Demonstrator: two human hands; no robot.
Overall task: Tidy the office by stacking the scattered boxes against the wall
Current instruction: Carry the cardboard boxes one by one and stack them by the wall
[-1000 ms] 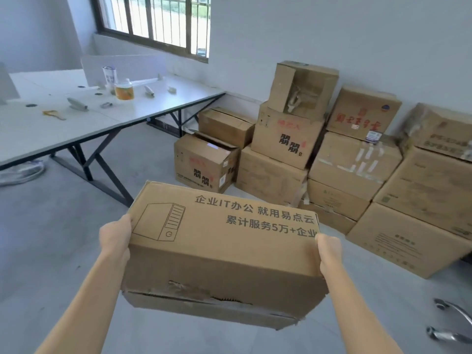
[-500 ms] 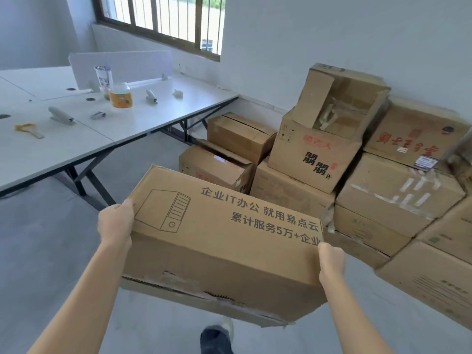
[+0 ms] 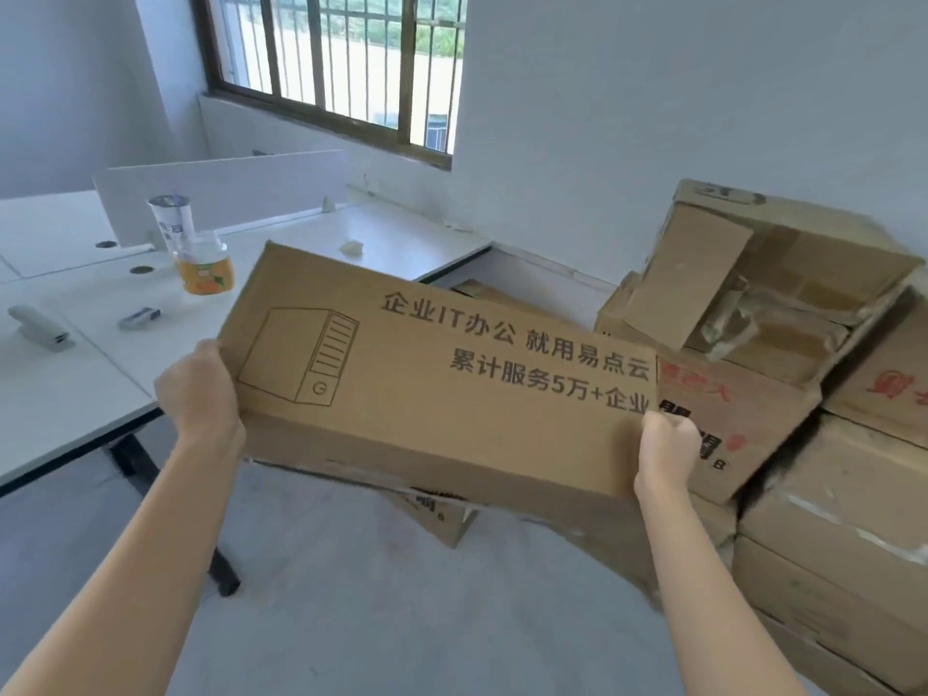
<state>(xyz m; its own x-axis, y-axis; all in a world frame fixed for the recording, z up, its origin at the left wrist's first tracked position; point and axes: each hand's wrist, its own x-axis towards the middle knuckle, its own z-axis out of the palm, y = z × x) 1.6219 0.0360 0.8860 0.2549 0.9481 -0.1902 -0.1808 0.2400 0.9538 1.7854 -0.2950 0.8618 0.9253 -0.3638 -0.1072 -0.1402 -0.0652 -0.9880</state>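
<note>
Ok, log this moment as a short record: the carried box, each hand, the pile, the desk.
carried box: long cardboard box, tilted, off the floor
left hand: holds the box's left end
right hand: grips the box's right end
pile: stacked boxes against the wall, right; top box torn open
desk: white desk, left; orange jar and stapler on it

Carried box (image 3: 442,394) centre foreground, above floor (image 3: 376,595). Left hand (image 3: 198,394) at its left end, right hand (image 3: 668,449) at its right end.
Desk (image 3: 75,374) left of carried box.
On desk: divider panel (image 3: 221,193) at rear; cup (image 3: 173,218) just before panel; jar (image 3: 203,268) before cup; stapler (image 3: 40,326) far left.
Window (image 3: 341,57) behind desk.
Box stack (image 3: 828,519) right, against wall (image 3: 653,118), behind right hand.
Open-flap box (image 3: 773,283) on top of stack.
Further box (image 3: 502,298) behind carried box, below desk's right end.
</note>
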